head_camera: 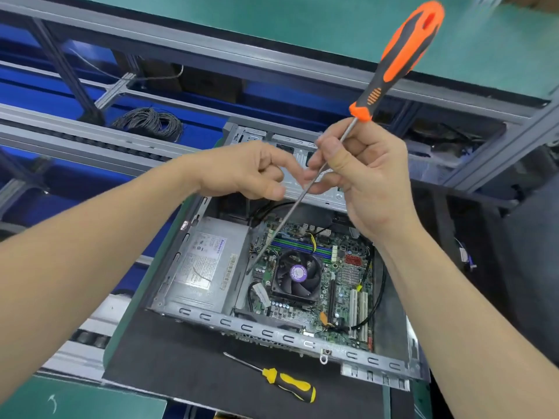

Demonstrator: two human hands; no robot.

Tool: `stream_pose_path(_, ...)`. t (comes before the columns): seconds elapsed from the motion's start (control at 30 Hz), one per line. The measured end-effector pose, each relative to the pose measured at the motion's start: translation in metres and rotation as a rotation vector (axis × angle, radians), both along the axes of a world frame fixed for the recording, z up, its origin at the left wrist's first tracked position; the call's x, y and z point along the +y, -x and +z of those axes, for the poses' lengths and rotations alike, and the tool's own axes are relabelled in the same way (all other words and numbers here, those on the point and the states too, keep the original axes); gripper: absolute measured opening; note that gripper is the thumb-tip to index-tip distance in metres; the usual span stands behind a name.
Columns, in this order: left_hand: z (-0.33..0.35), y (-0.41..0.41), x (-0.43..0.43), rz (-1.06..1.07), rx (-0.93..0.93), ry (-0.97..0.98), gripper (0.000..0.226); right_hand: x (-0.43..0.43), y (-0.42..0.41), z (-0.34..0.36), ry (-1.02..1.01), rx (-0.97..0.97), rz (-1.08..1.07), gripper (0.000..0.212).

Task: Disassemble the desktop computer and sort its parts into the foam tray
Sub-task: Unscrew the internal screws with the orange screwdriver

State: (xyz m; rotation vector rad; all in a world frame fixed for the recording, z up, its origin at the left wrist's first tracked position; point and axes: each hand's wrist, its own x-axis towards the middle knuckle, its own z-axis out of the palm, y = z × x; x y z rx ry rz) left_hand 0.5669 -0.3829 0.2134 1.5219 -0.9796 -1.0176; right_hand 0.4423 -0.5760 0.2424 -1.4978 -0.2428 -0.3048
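Both hands are up over the open computer (272, 328); it lies on its side on a black mat (169, 358), filling the frame from centre down to 5 o'clock. The right hand (363, 179) has its fingers curled round the bare shaft of the orange screwdriver (402, 55), gripping just under the handle; the handle sticks up towards 1 o'clock and the long shaft slants down to 7 o'clock, its tip hanging over the board (344, 285) near the power supply's edge. The left hand (242, 170) comes in from 9 o'clock, fingers loosely curled, forefinger stretched out to the shaft right beside the right fingertips; whether it pinches the shaft, merely touches it, or holds something small, I cannot tell.

Inside the case, the power supply (205, 264) sits at 9 o'clock; the fan (298, 275) is dead centre; white slots stand at 4 o'clock. A yellow screwdriver (290, 384) lies on the mat at 6 o'clock, just beside the case rim, tip pointing to 10 o'clock; a coil of grey wire (151, 122) rests well apart at 10 o'clock.
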Motion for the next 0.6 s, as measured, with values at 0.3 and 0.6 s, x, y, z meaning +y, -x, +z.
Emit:
stream_pose_path(0.3, -0.001, 0.006, 0.011, -0.207, -0.132, -0.082, 0.034, 0.032, 0.011, -0.036, 0.074, 0.203, 0.205, 0.005)
stream_pose_path(0.6, -0.019, 0.019, 0.014, 0.235, 0.105, 0.323, 0.042, 0.043, 0.021, -0.064, 0.092, 0.320, 0.167, 0.012)
